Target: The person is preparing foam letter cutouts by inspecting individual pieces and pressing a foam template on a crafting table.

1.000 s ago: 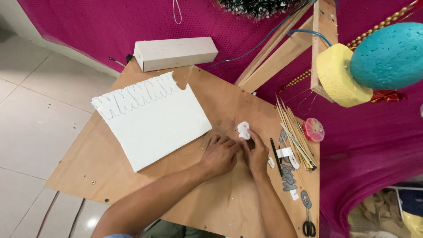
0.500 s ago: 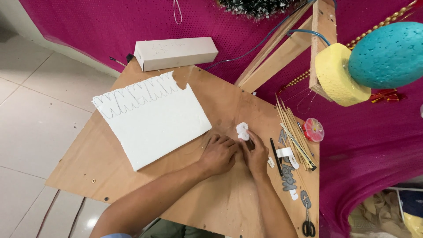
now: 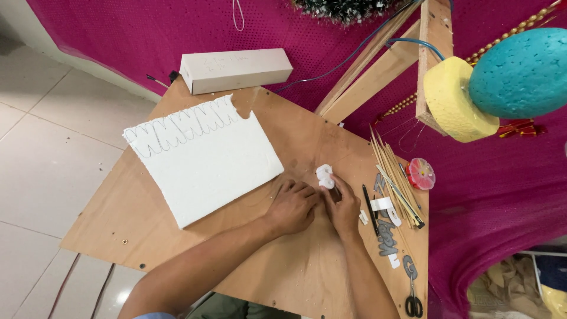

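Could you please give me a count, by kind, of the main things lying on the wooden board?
White foam sheet: 1
Long white box: 1
Small white foam piece, by the left hand and right hand: 1
Bundle of wooden sticks: 1
Black pen: 1
Scissors: 1
Red round pincushion: 1
Total: 7

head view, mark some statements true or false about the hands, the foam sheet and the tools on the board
1. Both hands, left hand and right hand, meet at a small white foam piece. True.
2. The white foam sheet lies to the right of the hands. False: it lies to their left, on the plywood board.
3. The scissors are in the right hand. False: they lie untouched near the board's right corner.
4. A bundle of wooden sticks lies right of the hands. True.
5. The long beige box lies on the foam sheet. False: it sits beyond it, at the board's far edge.
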